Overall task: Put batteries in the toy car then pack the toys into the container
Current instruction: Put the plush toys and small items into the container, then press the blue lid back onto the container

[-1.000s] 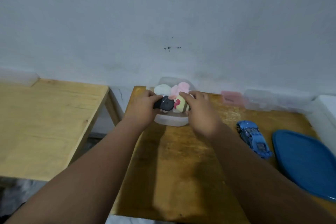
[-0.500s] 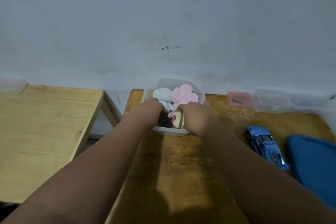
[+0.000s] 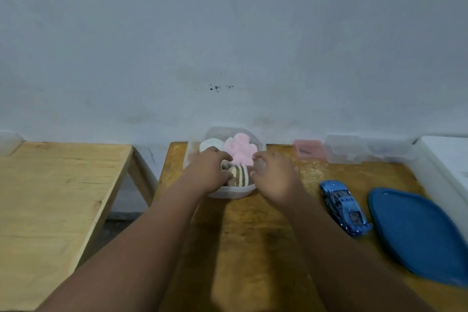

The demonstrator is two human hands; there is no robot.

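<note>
Left hand curled over toys in tub | right hand loosely spread, empty, at rim | car on surface

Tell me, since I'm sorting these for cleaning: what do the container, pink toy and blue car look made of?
The container looks like clear, slightly cloudy plastic; the striped toy shows through its wall. The pink toy looks soft and fuzzy, probably plush, with matte rounded lobes. The blue car is glossy with bright reflections: painted metal or shiny plastic, I can't tell which.
</note>
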